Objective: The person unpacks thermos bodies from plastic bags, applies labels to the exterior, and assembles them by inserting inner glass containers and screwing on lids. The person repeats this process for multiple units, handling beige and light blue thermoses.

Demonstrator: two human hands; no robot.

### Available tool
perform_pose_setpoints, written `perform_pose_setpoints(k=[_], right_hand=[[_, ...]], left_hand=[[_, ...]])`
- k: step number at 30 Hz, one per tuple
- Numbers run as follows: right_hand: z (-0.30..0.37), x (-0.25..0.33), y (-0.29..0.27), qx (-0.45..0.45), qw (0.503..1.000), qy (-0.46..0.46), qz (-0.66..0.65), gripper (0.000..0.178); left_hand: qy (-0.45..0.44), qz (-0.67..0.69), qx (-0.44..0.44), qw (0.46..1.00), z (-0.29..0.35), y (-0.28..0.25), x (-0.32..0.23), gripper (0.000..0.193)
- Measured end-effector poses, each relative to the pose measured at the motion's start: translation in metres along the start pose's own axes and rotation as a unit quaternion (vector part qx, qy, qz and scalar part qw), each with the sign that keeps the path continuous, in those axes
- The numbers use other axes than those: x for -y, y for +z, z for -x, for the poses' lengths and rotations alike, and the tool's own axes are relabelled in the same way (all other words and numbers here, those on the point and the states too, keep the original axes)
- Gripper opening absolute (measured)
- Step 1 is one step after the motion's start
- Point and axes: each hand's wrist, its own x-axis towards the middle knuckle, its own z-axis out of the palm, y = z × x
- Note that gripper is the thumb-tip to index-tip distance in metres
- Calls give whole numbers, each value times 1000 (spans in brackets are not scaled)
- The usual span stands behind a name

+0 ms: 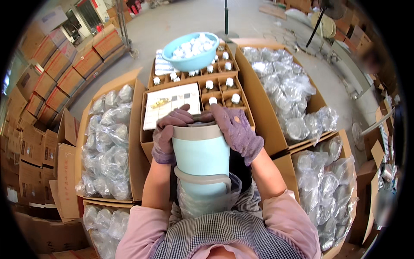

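Observation:
In front of my body stands a light blue vacuum jug (201, 155) with a grey collar and a grey handle. A clear plastic bag (194, 205) wraps its lower part. My left hand (169, 134), in a purple work glove, closes round the left side of the collar. On the other side my right hand (238, 131), gloved alike, grips the rim, its fingers over the top. A dark part between the two hands at the jug's mouth is mostly covered. Just beyond is a divided carton (250, 113) with jugs whose pale caps (235, 98) show.
A white printed sheet (172, 103) lies on this carton's left half. Behind, a light blue basin (189, 65) of small white pieces rests on another divided carton. Cartons of plastic-wrapped goods flank me, left (137, 151) and right (263, 103). Stacked boxes (88, 64) stand far left.

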Motion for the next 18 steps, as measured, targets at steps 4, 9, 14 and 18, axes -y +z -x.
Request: perform_pose_setpoints(k=[4,9,14,18], right_hand=[[6,-4,-27,58,989,-2,-133,27],[0,-4,-98,205,922,-93,-315,40],[19,5,-132,290,902,37,-319,70],[51,6,-134,206,929,35,-307,95]], left_hand=[[-36,-60,-10,997,-4,22,-14,45],[-310,110,-26,944,14,45,-29,57],[-405,118,91,902,50,76,-41,66],[-242,-103,70,962,59,109,-57,62]])
